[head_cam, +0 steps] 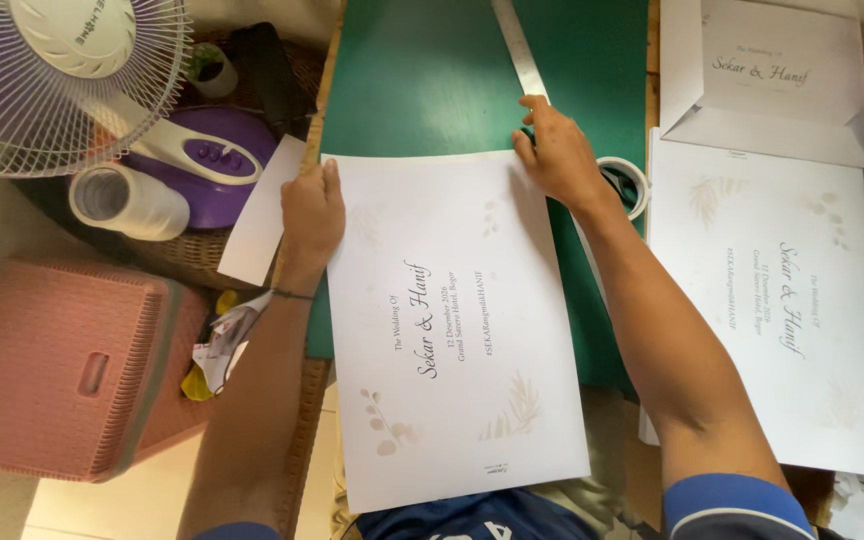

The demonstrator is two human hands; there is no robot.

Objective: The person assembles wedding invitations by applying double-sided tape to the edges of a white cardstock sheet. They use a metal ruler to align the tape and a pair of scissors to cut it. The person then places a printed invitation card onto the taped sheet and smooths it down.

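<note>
Seen from above, the left hand point(310, 215) lies open and flat on the far left corner of a white printed sheet point(457, 330), fingers pointing away from the body, pinning the paper rather than gripping it. The right hand point(557, 152) rests on the far right corner of the same sheet, fingers loosely curled, their tips touching a metal ruler point(519, 48); whether it pinches anything cannot be told. The sheet lies straight ahead between both arms, its long axis running from the person's lap away to the two hands, its far part on a green mat point(422, 80) and its near end hanging off toward the body. Both hands are equally near, one per far corner. The ruler runs away from the sheet's far right corner across the mat. Just right of that corner, partly behind the right wrist, sits a roll of tape point(635, 180). Further right of the sheet lies a second printed sheet point(772, 310), and beyond that a folded white envelope point(777, 85). Left of the sheet stand a fan point(62, 80), a white cup point(127, 200) and a pink basket point(62, 370)
</note>
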